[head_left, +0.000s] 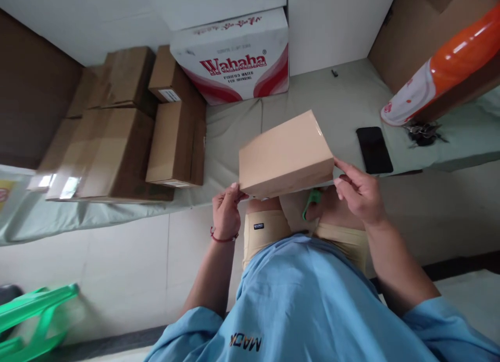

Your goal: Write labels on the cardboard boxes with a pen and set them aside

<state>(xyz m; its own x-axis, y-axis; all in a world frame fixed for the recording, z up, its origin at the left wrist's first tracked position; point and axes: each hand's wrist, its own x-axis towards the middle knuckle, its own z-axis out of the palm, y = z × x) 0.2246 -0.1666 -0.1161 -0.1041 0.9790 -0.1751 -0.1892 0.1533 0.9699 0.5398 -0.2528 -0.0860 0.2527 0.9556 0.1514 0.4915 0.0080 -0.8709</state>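
I hold a tan cardboard box [285,153] in front of me, above my lap. My left hand [225,212] is closed on its lower left corner. My right hand [358,191] pinches its right edge with thumb and fingers. A green object [311,202] shows just under the box, between my knees; I cannot make out what it is.
Several brown cartons [117,143] lie stacked at the left on a pale green sheet [230,127]. A white Wahaha water carton [238,57] stands at the back. A black phone [374,149], keys [424,133] and an orange-white object [445,70] lie at the right. A green plastic stool [35,315] stands lower left.
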